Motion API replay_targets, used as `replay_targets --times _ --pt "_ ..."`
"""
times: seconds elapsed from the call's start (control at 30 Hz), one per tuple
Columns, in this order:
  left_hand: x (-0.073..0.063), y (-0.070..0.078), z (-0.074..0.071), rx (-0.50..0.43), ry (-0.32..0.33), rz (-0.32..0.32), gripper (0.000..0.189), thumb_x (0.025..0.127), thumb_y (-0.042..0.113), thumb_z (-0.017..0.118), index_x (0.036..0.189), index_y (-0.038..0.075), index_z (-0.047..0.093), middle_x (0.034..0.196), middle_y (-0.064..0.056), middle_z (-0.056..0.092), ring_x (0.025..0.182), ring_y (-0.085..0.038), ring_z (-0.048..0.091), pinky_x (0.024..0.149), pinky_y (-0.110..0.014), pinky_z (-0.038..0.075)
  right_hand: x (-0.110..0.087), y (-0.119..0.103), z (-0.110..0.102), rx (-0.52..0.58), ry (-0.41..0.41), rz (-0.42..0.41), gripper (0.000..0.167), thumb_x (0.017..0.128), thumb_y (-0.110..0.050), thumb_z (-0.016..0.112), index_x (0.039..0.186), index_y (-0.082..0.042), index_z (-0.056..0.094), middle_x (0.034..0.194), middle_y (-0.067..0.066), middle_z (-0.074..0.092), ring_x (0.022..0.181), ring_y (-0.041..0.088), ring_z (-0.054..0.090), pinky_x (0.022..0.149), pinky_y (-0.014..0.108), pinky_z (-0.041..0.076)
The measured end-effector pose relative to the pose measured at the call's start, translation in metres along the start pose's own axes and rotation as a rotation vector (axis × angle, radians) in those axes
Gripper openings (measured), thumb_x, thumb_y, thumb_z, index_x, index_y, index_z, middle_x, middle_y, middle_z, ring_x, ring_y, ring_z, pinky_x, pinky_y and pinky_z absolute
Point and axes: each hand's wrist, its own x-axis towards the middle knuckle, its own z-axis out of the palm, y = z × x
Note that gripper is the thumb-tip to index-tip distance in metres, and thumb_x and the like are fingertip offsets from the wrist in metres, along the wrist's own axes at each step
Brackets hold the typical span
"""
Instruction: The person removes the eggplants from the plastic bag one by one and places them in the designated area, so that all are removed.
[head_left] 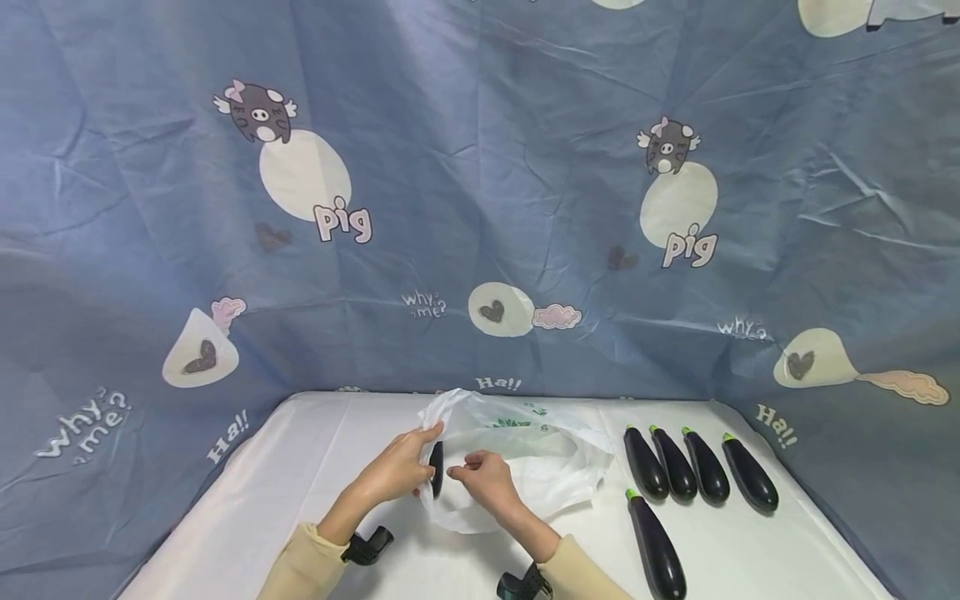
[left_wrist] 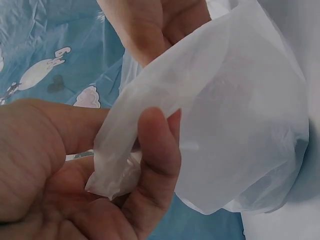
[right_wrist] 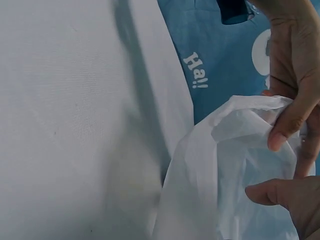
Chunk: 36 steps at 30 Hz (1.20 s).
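Note:
A white, thin plastic bag [head_left: 540, 483] with green print lies on the table, its mouth facing the hands. My left hand [head_left: 405, 462] pinches the bag's rim at the left; the left wrist view shows the film between thumb and fingers. At the bag's mouth, my right hand [head_left: 487, 482] has its thumb [right_wrist: 267, 192] out straight and nothing visible in its grasp. Its other fingers are partly hidden. Beside the left fingertips shows a narrow dark shape [head_left: 437, 469], whose kind I cannot tell.
Several dark purple eggplants [head_left: 705, 467] with green stem ends lie in a row to the bag's right. Nearer the front lies another eggplant [head_left: 658, 546]. A white cloth covers the table [head_left: 322, 442]; a blue printed curtain [head_left: 480, 208] hangs behind and at the sides.

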Motion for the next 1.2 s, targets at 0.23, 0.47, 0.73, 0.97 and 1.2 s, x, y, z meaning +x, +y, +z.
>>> replay_targets --times 0.23,0.47,0.73,0.97,1.2 --pt "-0.002 -0.003 0.002 0.001 -0.016 0.02 0.072 0.078 -0.01 0.058 0.147 -0.001 0.038 0.147 -0.03 0.037 0.043 -0.015 0.051 0.041 -0.028 0.048 0.002 0.001 0.013 -0.003 -0.001 0.02 0.04 0.075 -0.024 0.076 0.095 0.01 0.068 0.088 0.015 0.07 0.077 0.022 0.064 0.064 0.033 0.053" --pt "-0.001 -0.003 0.004 0.011 -0.02 0.035 0.071 0.079 -0.009 0.059 0.146 -0.001 0.037 0.148 -0.029 0.038 0.042 -0.011 0.049 0.042 -0.028 0.047 0.006 0.004 0.019 -0.012 -0.013 0.083 0.04 0.076 -0.028 0.076 0.093 0.007 0.069 0.092 0.017 0.07 0.08 0.023 0.064 0.066 0.035 0.053" --pt "-0.002 -0.003 0.004 0.008 -0.031 0.036 0.068 0.083 -0.006 0.061 0.147 0.0 0.038 0.148 -0.03 0.035 0.041 -0.014 0.05 0.042 -0.028 0.047 0.013 0.004 0.028 0.009 -0.019 0.112 0.034 0.075 -0.026 0.076 0.088 0.004 0.071 0.084 0.01 0.068 0.07 0.016 0.057 0.058 0.027 0.048" --pt "-0.002 -0.003 0.004 0.032 -0.029 0.054 0.068 0.083 -0.006 0.06 0.146 -0.001 0.038 0.147 -0.03 0.038 0.042 -0.011 0.049 0.042 -0.027 0.046 0.016 0.004 0.034 0.016 -0.003 0.092 0.028 0.073 -0.02 0.076 0.085 0.004 0.069 0.077 0.008 0.066 0.067 0.015 0.056 0.055 0.025 0.047" --pt "-0.001 -0.003 0.004 0.044 -0.022 0.062 0.067 0.082 -0.006 0.061 0.146 -0.002 0.038 0.146 -0.03 0.039 0.04 -0.01 0.048 0.041 -0.026 0.044 0.017 0.0 0.035 0.016 0.004 0.092 0.026 0.073 -0.018 0.075 0.085 0.004 0.068 0.074 0.007 0.064 0.064 0.014 0.057 0.053 0.024 0.047"
